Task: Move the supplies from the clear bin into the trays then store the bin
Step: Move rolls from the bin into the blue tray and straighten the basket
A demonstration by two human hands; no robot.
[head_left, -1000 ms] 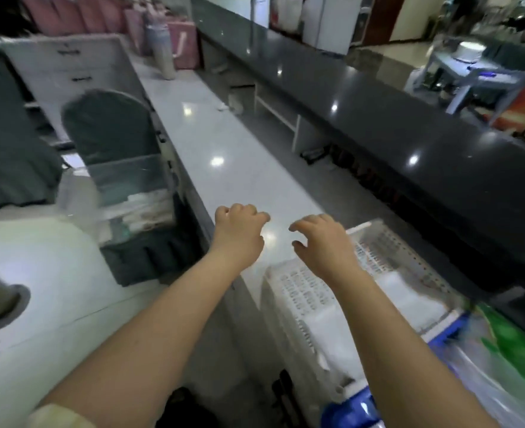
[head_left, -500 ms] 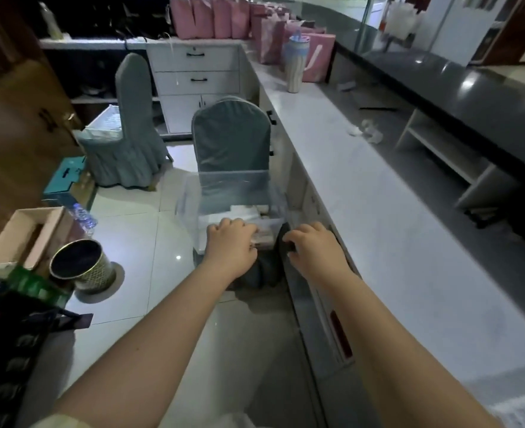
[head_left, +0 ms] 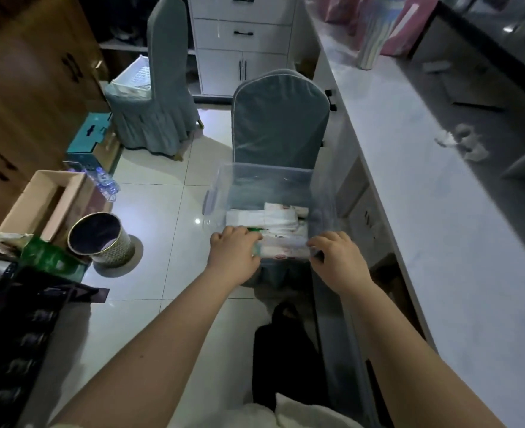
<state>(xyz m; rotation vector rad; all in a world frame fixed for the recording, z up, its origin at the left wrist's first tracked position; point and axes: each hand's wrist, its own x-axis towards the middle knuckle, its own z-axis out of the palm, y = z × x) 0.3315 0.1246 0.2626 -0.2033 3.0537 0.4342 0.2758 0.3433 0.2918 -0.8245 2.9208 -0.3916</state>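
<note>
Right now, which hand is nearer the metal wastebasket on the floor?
Left. The left hand grips the clear bin's near-left corner, on the side facing the wastebasket. The right hand holds the near-right corner, farther across.

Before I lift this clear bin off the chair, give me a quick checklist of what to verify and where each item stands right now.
1. Left hand on the near rim of the clear bin: ok, fingers curl over the near left corner.
2. Right hand on the rim: ok, at the near right corner.
3. Grip firm enough to lift: cannot tell.
4. Supplies settled low in the bin: ok, white packets lie at the bottom.
5. Bin resting on the chair: ok, though its base is hidden.
6. White counter free beside the bin: ok, bare near it; crumpled paper lies farther along.
</note>
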